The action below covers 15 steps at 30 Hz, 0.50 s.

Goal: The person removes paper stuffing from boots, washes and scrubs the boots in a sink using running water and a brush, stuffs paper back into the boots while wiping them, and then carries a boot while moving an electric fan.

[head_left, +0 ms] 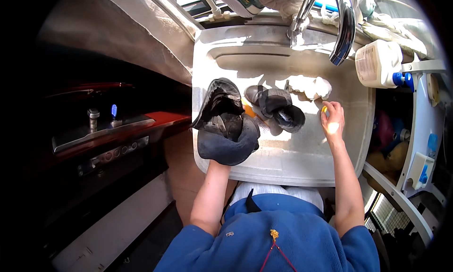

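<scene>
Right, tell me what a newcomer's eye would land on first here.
Most likely the large black boot, its open top facing the camera, over the left side of the pale rectangular sink. Next, the second, dark boot lying mid-sink, and the curved, shiny chrome tap at the far edge. On the right, the bare right hand holds a small yellow object.
</scene>
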Available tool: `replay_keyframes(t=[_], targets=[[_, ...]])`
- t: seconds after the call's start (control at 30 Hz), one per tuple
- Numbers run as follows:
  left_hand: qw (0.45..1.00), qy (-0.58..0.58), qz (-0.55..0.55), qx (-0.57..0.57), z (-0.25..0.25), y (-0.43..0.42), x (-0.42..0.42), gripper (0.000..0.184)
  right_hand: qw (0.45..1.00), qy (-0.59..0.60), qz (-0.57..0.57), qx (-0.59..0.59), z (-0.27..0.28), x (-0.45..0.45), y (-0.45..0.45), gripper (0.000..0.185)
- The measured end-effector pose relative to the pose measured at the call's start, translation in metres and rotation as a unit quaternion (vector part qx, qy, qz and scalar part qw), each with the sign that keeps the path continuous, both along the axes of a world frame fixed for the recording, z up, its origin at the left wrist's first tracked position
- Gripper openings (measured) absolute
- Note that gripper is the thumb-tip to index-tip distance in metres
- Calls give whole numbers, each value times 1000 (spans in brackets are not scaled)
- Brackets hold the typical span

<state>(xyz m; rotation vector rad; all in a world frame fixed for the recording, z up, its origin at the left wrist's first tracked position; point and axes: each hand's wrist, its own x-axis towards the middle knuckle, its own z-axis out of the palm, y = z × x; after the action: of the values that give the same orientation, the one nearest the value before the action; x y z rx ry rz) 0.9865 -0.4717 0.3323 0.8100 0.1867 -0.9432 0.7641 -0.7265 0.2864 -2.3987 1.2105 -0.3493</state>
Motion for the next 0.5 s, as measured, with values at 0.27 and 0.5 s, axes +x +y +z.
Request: replay_keyframes(t=[0.27,0.5], targets=[[959,257,-30,-117,7,-1,-4,56,982,180,7,55,-49,19,-39,80],[994,107,1,-11,21,-9,-15,47,991,106,0,77,-127,-3,-65,51]])
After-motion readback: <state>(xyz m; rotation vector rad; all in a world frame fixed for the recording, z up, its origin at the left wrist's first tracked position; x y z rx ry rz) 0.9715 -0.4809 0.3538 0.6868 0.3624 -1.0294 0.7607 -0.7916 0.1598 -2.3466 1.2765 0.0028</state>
